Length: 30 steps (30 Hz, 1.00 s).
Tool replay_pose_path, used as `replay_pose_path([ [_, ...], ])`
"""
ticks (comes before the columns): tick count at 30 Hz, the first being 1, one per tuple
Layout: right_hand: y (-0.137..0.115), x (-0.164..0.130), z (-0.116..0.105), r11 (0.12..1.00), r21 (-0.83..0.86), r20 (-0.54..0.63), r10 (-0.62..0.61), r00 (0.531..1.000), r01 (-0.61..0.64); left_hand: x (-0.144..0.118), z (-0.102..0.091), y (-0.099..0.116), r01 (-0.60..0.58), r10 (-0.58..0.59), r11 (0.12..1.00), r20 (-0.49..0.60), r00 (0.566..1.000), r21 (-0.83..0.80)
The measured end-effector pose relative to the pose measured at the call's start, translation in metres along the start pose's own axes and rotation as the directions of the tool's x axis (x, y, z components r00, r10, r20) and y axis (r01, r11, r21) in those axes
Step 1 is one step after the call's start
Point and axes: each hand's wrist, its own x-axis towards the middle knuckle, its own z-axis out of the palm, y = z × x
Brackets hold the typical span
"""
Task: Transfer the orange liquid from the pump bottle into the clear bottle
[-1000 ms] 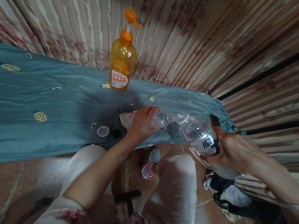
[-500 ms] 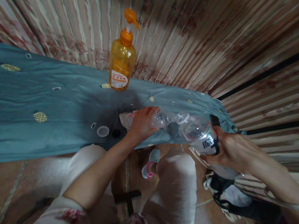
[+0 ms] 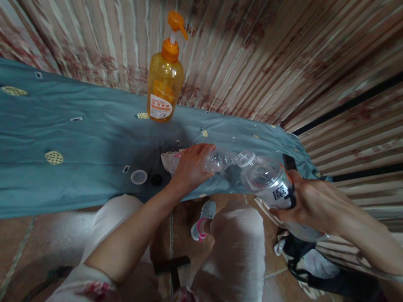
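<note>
I have my left hand (image 3: 191, 166) wrapped over a small clear plastic bottle (image 3: 221, 160), which lies tipped on its side on the surface (image 3: 35, 144) covered in teal cloth, its open neck pointing toward my right. My right hand (image 3: 308, 202) is closed around a larger clear bottle (image 3: 271, 181) with a white label bearing a printed code; it is tilted so that its mouth meets the small bottle's neck, the two touching or nearly so, I cannot tell which. Both bottles sit at the near edge of the surface, above my knees. A small clear cap (image 3: 139, 176) lies on the cloth just left of my left hand, with a dark cap (image 3: 156, 180) beside it. An orange pump dispenser (image 3: 165, 78) stands upright farther back, against the corrugated wall (image 3: 282, 34).
</note>
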Motion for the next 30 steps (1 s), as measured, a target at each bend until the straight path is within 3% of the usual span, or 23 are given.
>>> replay_pose_path([
  [13, -0.0026, 0.0001, -0.0038, 1.000, -0.014, 0.053, 0.028, 0.998, -0.027, 0.0002, 0.0002, -0.0002, -0.005, 0.005, 1.000, 0.002, 1.000, 0.004],
  [30, -0.0057, 0.0005, -0.0071, 0.999, -0.018, 0.035, 0.031, 0.999, -0.030, 0.0000, 0.0004, -0.0011, -0.013, 0.013, 1.000, 0.005, 1.000, 0.008],
])
